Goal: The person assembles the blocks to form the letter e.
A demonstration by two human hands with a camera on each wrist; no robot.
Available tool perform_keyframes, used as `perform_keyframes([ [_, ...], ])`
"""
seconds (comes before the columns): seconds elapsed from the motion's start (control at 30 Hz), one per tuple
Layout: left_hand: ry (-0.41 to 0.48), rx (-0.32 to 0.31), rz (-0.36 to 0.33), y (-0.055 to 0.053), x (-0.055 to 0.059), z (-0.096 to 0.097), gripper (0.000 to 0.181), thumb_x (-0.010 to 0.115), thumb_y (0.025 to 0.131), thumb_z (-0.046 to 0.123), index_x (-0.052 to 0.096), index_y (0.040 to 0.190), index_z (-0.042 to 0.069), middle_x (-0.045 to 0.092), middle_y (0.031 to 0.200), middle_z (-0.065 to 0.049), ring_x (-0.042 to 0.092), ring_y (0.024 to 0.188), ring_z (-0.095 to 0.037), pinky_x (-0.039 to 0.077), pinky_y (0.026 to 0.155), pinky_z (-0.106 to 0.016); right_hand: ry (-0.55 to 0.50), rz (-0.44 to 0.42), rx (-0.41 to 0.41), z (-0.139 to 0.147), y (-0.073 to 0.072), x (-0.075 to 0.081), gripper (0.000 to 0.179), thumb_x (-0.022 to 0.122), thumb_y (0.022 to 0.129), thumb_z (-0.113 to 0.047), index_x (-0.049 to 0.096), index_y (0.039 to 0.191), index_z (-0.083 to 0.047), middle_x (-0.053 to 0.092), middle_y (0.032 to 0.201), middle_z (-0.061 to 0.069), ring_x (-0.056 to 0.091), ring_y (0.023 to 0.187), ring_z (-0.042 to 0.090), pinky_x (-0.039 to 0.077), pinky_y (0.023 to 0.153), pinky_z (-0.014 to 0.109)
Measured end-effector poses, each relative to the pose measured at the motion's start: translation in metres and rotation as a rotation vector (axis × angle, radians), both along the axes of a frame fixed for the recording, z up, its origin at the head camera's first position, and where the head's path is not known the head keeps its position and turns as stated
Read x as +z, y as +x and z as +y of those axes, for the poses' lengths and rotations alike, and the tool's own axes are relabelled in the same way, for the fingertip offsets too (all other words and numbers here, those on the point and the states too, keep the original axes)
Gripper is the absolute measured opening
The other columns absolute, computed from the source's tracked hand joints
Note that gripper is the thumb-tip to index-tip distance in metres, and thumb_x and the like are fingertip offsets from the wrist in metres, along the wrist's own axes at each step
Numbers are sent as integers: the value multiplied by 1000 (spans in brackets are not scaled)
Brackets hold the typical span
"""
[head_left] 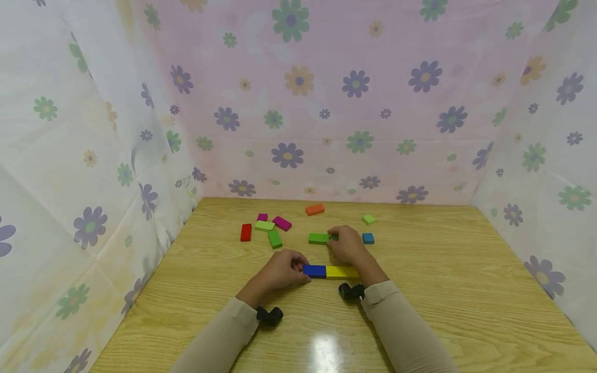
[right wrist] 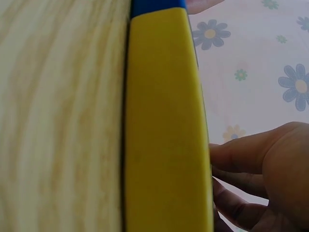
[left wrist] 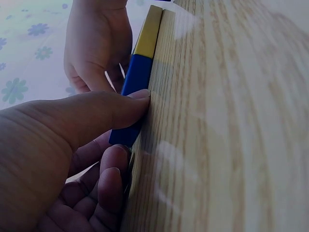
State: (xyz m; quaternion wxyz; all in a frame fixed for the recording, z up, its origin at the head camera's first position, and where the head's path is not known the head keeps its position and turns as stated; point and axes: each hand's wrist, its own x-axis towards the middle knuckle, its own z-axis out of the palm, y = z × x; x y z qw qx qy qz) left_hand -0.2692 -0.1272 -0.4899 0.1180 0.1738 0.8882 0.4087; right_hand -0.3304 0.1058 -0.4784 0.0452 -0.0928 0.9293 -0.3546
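A blue block (head_left: 314, 271) and a yellow block (head_left: 342, 272) lie end to end on the table, touching. My left hand (head_left: 283, 269) pinches the blue block at its left end; in the left wrist view the thumb (left wrist: 133, 104) lies along its side. Beyond this row, my right hand (head_left: 347, 244) holds a green block (head_left: 318, 239) by its right end, thumb and fingers on either side. The yellow block (right wrist: 166, 121) fills much of the right wrist view, which hides the green one. My right forearm covers the yellow block's right end in the head view.
A blue cube-like block (head_left: 368, 238) sits right of my right hand, a small lime block (head_left: 369, 219) behind it. An orange block (head_left: 314, 210) lies at the back. Red (head_left: 246, 232), lime, magenta and green blocks cluster back left. Flowered cloth (head_left: 326, 103) encloses the table.
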Motion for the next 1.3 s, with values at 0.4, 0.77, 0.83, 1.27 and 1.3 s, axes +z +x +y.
perform_keyframes([
  [0.4, 1, 7, -14, 0, 0, 1, 24, 89, 82, 28, 75, 101, 23, 65, 87, 2, 60, 81, -15, 51, 73, -28, -79, -43, -7, 13, -2, 7, 43, 59, 104, -26, 60, 143, -8, 62, 137, 16, 59, 127, 37, 51, 101, 54],
  [0.77, 1, 10, -12, 0, -1, 0, 25, 90, 82, 28, 75, 102, 23, 65, 88, 2, 60, 82, -16, 51, 73, -27, -124, -24, 22, 54, 8, 17, 44, 58, 106, -30, 58, 144, -8, 61, 140, 16, 56, 131, 38, 53, 100, 52],
  [0.83, 4, 8, -13, 0, -2, 0, 25, 90, 82, 28, 75, 102, 23, 65, 89, 2, 60, 82, -16, 52, 74, -28, -120, -26, 21, 62, 11, 17, 44, 57, 106, -31, 59, 144, -9, 61, 141, 15, 57, 130, 38, 54, 99, 52],
  [1.27, 5, 8, -22, 0, -2, 0, 25, 89, 82, 28, 75, 101, 23, 65, 89, 2, 60, 83, -16, 52, 74, -28, -110, 26, 66, 96, 31, 17, 40, 61, 105, -28, 64, 138, -6, 66, 134, 17, 63, 116, 36, 56, 92, 48],
  [1.3, 2, 8, -21, 0, -1, -1, 25, 89, 82, 28, 75, 102, 23, 65, 89, 2, 60, 83, -16, 51, 74, -27, -117, 20, 76, 97, 32, 16, 40, 62, 104, -27, 64, 138, -5, 65, 133, 18, 63, 116, 36, 56, 92, 49],
])
